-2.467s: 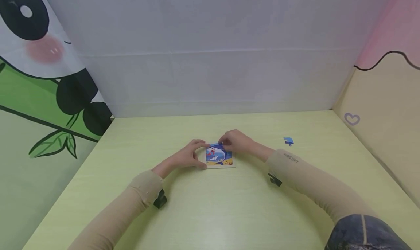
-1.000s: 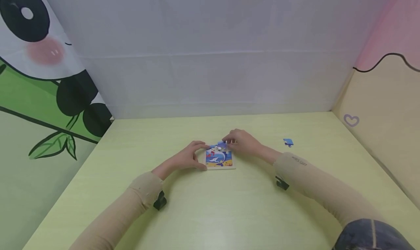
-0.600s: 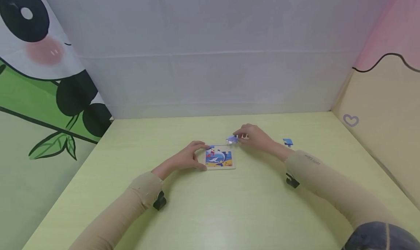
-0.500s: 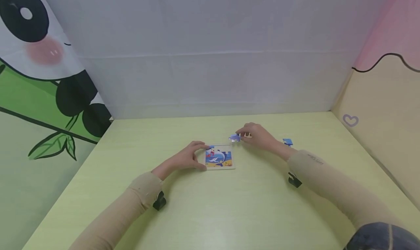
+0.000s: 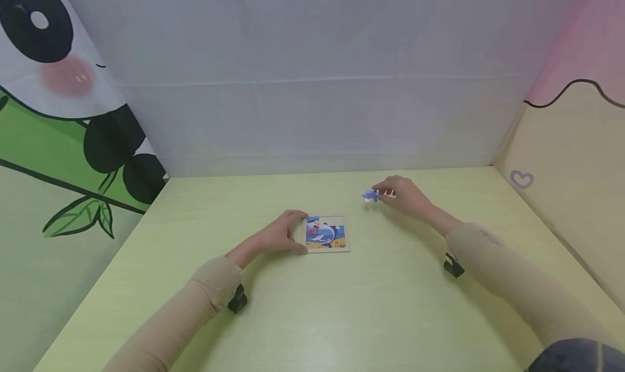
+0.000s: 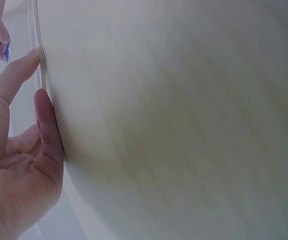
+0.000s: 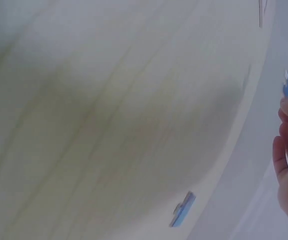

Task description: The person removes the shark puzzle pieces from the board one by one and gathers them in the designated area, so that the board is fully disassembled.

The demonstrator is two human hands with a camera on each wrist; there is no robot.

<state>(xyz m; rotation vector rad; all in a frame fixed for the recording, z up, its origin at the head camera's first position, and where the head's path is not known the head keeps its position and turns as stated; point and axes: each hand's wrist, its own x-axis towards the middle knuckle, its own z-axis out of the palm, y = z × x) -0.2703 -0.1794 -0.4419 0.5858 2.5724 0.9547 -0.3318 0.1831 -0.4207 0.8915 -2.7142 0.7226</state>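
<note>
A small square jigsaw puzzle board [image 5: 334, 219] lies flat on the table, its picture showing a white and blue sea animal over yellow sand. Bare board shows along its top right. My left hand [image 5: 277, 233] holds the board's left side, index fingertip at the far corner and thumb at the near one. Off to the upper right, my right hand [image 5: 405, 196] pinches a blue puzzle piece [image 5: 370, 196] between thumb and index finger, raised over the table. Another blue puzzle piece [image 7: 183, 209] lies on the table in the right wrist view; the right arm hides it from the head view.
The pale yellow table [image 5: 293, 312] ends at a grey-white wall [image 5: 312, 117] behind. A printed panel with a cartoon panda [image 5: 49, 46] stands at the left, and a cream and pink panel [image 5: 571, 160] at the right.
My right hand has lifted the pinched piece off the board's top right and carried it away to the right. Its arm now covers the loose piece. My left hand has stayed almost still.
</note>
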